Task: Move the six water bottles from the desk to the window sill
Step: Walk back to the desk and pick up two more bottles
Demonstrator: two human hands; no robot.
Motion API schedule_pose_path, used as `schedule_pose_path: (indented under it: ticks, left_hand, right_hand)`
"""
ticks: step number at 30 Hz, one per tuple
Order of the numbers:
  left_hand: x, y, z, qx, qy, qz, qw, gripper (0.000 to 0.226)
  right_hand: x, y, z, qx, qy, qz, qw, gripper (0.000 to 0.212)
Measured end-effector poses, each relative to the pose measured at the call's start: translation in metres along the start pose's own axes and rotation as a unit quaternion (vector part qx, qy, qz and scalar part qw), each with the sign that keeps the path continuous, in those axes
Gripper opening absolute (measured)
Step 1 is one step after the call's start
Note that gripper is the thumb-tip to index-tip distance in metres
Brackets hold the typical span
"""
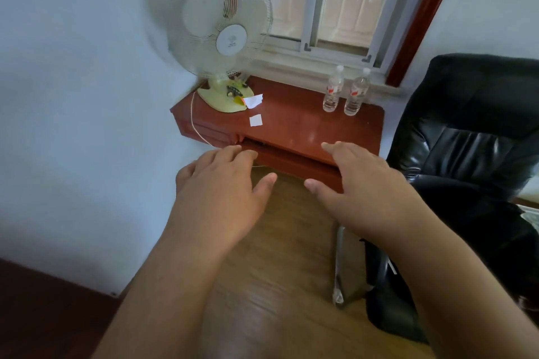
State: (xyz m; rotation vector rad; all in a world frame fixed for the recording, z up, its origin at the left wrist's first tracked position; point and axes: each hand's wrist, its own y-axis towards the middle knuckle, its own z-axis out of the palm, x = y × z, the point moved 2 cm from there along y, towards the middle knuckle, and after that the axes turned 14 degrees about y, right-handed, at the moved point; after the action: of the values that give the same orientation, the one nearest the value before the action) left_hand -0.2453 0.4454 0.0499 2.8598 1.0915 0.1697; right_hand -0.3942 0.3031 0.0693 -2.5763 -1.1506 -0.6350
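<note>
Bottles first: I see two clear water bottles standing upright side by side in the upper right of centre, the left bottle (332, 90) and the right bottle (356, 93), both with white caps and red-and-white labels. They stand at the back edge of a red-brown wooden ledge (294, 122), right under the window (326, 3), close together; I cannot tell whether they touch. I can make out only these two bottles.

My left hand (218, 186) is stretched out in the middle of the frame, palm down, fingers relaxed and slightly spread, holding nothing. Its fingertips reach toward the near edge of the ledge, but I cannot tell if they touch it. My right hand (358, 186) lies just to the right of it, also palm down, fingers straight and spread, empty, with the fingertips over the near right part of the ledge. Both hands are well apart from the bottles.

In the upper left of centre a pale table fan (224, 35) stands on the left end of the ledge, with a white paper scrap (253, 101) at its base and a second white paper square (255, 120) lying just in front. A black leather chair (472, 154) fills the right side. Wooden floor (280, 256) shows below the hands.
</note>
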Motion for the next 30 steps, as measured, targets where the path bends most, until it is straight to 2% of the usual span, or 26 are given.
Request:
schedule_pose_path:
  ticks: [4, 14, 25, 30]
  left_hand:
    - [0.015, 0.025, 0.008, 0.004, -0.002, 0.011, 1.0, 0.061]
    - [0.03, 0.122, 0.019, 0.001, 0.032, -0.022, 0.999, 0.06]
    - [-0.018, 0.272, 0.012, -0.012, 0.048, -0.056, 0.997, 0.058]
    - [-0.047, 0.324, 0.018, 0.004, 0.043, -0.034, 0.998, 0.056]
  right_hand:
    - [0.008, 0.034, 0.005, -0.007, 0.005, 0.01, 1.0, 0.079]
    - [0.004, 0.147, 0.009, 0.0, 0.025, -0.018, 1.0, 0.08]
    - [-0.037, 0.299, -0.041, -0.027, 0.052, -0.071, 0.996, 0.075]
    - [-0.066, 0.34, -0.055, -0.041, 0.045, -0.058, 0.996, 0.074]
